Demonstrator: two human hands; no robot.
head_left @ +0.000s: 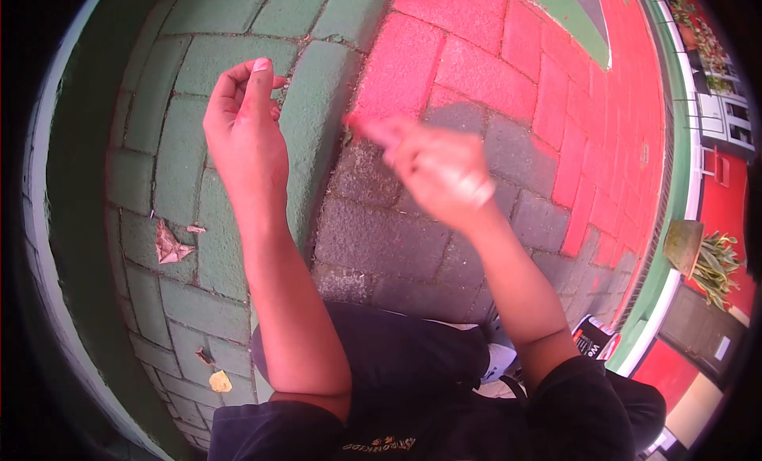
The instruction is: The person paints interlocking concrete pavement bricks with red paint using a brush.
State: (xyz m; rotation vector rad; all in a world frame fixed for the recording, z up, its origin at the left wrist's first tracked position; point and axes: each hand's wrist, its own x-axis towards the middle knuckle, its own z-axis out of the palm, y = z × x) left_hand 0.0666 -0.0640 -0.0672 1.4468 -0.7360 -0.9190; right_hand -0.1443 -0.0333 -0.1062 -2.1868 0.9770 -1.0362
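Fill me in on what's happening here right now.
A person looks down at both raised bare hands above painted brick paving. The left hand is curled, fingers bent toward the thumb, with nothing visible in it. The right hand is blurred, so what it holds, if anything, cannot be told. Dry leaves lie on the green bricks, and a potted plant stands at the right.

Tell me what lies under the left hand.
Under the left hand lies green-painted brick paving; a dry leaf sits lower down. The hand and forearm cover the bricks directly beneath. Nothing shows in its curled grip.
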